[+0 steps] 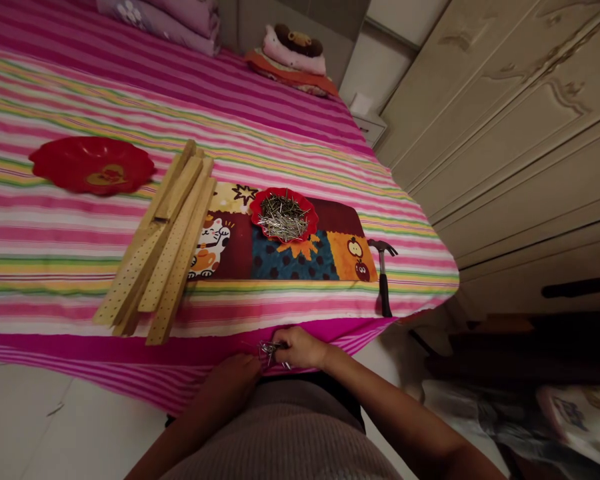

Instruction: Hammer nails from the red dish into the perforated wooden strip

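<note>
Close to my waist, my right hand (300,348) is closed around a bunch of nails (269,353), whose shiny shanks stick out between the fingers. My left hand (239,373) is right beside the bunch with its fingers curled in; what it pinches, if anything, is hidden. Beyond my hands, a red scalloped dish (285,215) full of loose nails stands on a patterned mat (300,257). Wooden strips (163,247) with rows of small holes or dots lie in a pile at the mat's left. A claw hammer (384,277) lies at the mat's right edge.
A larger red plate (93,165) rests left of the wood on the striped bed cover (55,260). Folded bedding (175,20) and a stack of cloth (295,63) are at the back. A cabinet (520,120) runs along the right; pale floor (25,413) shows at lower left.
</note>
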### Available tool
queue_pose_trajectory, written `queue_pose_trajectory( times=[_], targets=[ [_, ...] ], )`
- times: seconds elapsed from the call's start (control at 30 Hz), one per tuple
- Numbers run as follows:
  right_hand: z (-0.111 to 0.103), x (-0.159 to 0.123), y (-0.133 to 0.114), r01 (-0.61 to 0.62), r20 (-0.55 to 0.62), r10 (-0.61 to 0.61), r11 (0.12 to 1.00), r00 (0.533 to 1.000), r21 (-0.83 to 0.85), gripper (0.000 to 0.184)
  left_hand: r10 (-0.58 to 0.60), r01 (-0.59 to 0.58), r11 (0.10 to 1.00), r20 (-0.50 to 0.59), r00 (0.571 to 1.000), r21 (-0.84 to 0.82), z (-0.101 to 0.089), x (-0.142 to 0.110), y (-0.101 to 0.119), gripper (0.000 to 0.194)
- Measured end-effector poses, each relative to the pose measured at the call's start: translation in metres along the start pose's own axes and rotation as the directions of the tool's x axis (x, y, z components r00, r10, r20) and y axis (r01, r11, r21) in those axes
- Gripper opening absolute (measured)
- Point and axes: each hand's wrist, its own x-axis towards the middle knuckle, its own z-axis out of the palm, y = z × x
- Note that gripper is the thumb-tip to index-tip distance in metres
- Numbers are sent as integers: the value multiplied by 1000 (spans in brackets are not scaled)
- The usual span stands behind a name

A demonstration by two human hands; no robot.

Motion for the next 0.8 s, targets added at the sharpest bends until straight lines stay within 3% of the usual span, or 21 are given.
queue_pose_trajectory(
  times=[0.3,0.47,0.67,0.8],
  targets=[
    [-10,6,5,-47,32,38,934,999,355,1,40,-39,999,-77,996,12,10,3,-8,33],
    [-17,3,0,-78,27,74,880,997,469,8,59,-57,998,-108,992,20,12,2,-9,33],
    [-27,-5,-20,-78,2,96,795,995,601,12,40,-37,999,-93,995,33,12,3,-9,32],
    [-51,-3,-45,-32,-37,82,709,996,705,12,69,-67,998,-163,984,21,22,5,-14,28]
  ],
)
